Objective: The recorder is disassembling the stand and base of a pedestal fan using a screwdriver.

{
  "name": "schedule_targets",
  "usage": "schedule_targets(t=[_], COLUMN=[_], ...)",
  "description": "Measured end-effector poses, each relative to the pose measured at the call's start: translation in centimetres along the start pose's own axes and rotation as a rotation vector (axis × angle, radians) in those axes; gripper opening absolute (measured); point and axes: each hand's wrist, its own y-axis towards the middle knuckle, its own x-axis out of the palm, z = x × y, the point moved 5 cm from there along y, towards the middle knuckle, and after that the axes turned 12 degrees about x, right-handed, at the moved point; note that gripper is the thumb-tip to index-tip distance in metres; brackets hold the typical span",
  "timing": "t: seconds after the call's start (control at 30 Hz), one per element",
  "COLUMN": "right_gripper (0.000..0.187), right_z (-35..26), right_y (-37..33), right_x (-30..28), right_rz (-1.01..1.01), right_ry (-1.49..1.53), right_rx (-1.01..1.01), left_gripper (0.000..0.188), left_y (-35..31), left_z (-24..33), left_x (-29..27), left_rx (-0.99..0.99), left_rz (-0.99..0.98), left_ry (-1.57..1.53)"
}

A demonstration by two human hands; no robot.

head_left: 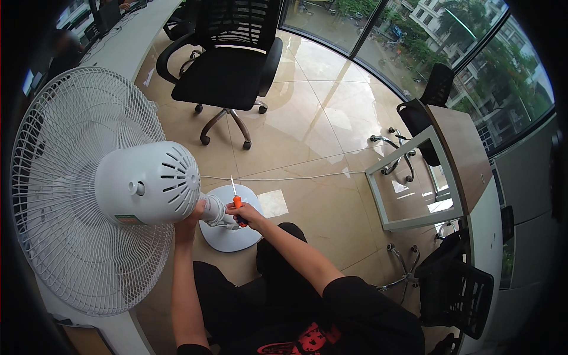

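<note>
Fingers of the right hand (253,219) wrap an orange-and-black screwdriver (237,202), its tip clear of the neck (214,208); the left hand (192,214) grips the white fan (145,183) there, above its base (228,244), left of the person. Grille (68,260) and housing look joined; what fastening remains, I cannot tell.

No text can be read clearly. On the white motor housing (145,192) of the fan (89,112) there is a small green label (125,219), but its print is too small. The black shirt (378,316) carries a red print (312,338); whether it contains letters, I cannot tell.
</note>
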Motion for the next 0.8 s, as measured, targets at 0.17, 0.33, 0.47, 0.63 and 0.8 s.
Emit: schedule_targets(t=[0.17,0.33,0.47,0.63,0.8], right_gripper=[0.037,0.037,0.037,0.039,0.047], right_z=[0.6,0.62,0.13,0.43,0.25], right_y=[0.16,0.8,0.43,0.44,0.67], right_x=[-0.18,0.11,-0.13,-0.09,0.23], right_rz=[0.091,0.071,-0.015,0.096,0.026], right_ry=[-0.009,-0.004,0.042,-0.098,-0.088], right_rx=[0.173,0.088,-0.009,0.146,0.008], left_gripper=[0.057,0.058,0.058,0.058,0.059], left_y=[-0.06,-0.06,-0.05,0.15,0.18], left_z=[-0.08,-0.24,-0.1,0.11,0.63], left_x=[0.06,0.11,0.22,0.34,0.42], left_rx=[0.006,-0.036,-0.029,-0.005,-0.015], left_rz=[0.017,0.043,0.055,0.06,0.076], left_ry=[0.007,-0.042,-0.058,-0.043,-0.05])
